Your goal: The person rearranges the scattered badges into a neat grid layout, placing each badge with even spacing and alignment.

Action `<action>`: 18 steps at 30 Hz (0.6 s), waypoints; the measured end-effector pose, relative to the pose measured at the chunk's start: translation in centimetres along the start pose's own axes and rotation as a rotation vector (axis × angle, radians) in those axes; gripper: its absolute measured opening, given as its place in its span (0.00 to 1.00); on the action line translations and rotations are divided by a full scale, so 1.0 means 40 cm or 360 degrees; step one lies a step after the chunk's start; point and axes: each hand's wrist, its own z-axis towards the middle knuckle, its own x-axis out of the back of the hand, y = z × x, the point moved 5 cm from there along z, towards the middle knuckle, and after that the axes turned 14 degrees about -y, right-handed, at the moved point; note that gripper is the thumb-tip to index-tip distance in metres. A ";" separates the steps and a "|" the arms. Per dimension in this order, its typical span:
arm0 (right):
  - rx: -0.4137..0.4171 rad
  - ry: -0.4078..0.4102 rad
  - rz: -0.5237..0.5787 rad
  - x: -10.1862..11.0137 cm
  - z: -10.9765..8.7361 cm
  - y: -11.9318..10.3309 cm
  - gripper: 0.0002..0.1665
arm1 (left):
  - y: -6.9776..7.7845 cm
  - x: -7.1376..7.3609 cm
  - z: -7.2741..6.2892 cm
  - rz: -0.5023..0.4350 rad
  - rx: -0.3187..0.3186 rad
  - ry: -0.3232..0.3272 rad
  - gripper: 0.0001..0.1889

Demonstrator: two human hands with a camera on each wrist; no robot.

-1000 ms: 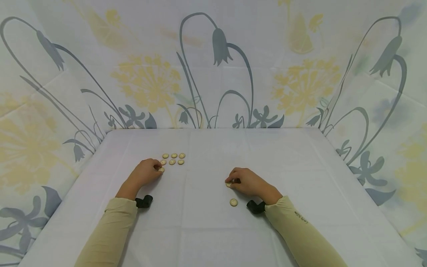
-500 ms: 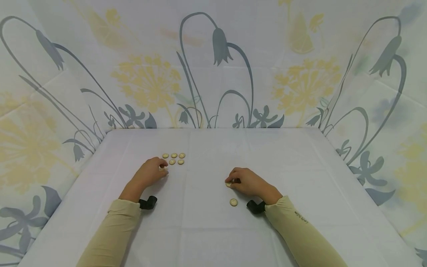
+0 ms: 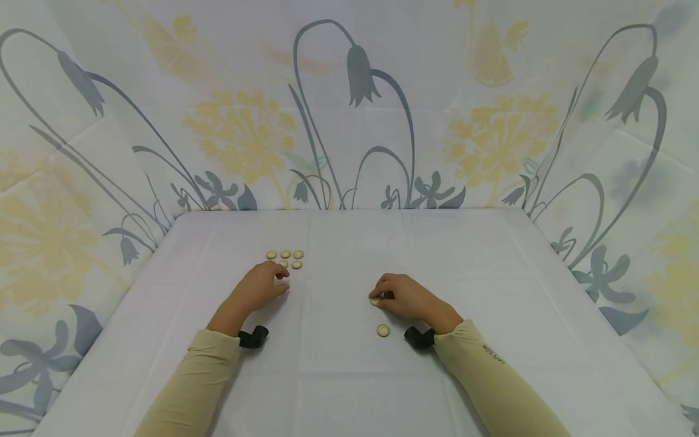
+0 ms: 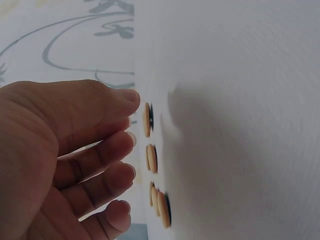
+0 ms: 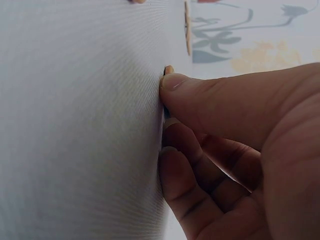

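Several pale round buttons [image 3: 286, 254] lie in two short rows on the white table, left of the middle. My left hand [image 3: 256, 290] hovers just in front of them, thumb and fingers apart, with nothing between them. It covers part of the nearer row. In the left wrist view, a button [image 4: 146, 120] lies just beyond the thumb tip. My right hand [image 3: 408, 297] pinches another button [image 5: 169, 69] at the table surface, right of the middle. Most of that button is hidden by the thumb. A single loose button [image 3: 383, 330] lies closer to me, below the right hand.
A white cloth with fold lines covers the table [image 3: 338, 394]. Upright fabric [image 3: 437, 139] with grey and yellow flowers stands along the back and both sides. Black wrist-worn pieces [image 3: 254, 337] sit at both cuffs.
My left hand has let go of a button at the rows' left end. It has shifted right and toward me, its fingers spread. The right hand stays still on its button.
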 end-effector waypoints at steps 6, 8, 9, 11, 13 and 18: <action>0.0007 0.0002 -0.0002 0.001 -0.001 0.000 0.12 | 0.027 -0.008 0.003 0.0017 -0.0050 0.0023 0.12; 0.0022 0.0008 -0.0010 0.001 -0.002 -0.001 0.11 | 0.035 -0.012 0.004 0.0012 -0.0059 0.0020 0.12; 0.0016 0.0006 -0.0006 0.001 -0.002 -0.001 0.12 | 0.039 -0.014 0.004 0.0015 -0.0065 0.0019 0.12; 0.0018 0.0006 -0.0008 0.001 -0.002 -0.001 0.12 | 0.049 -0.017 0.003 0.0014 -0.0085 0.0019 0.12; 0.0021 0.0004 -0.0008 0.001 -0.003 0.000 0.11 | 0.059 -0.020 0.003 -0.0002 -0.0105 0.0016 0.11; 0.0012 -0.0003 -0.0001 0.001 -0.002 -0.001 0.11 | 0.088 -0.033 0.005 -0.0013 -0.0175 0.0005 0.11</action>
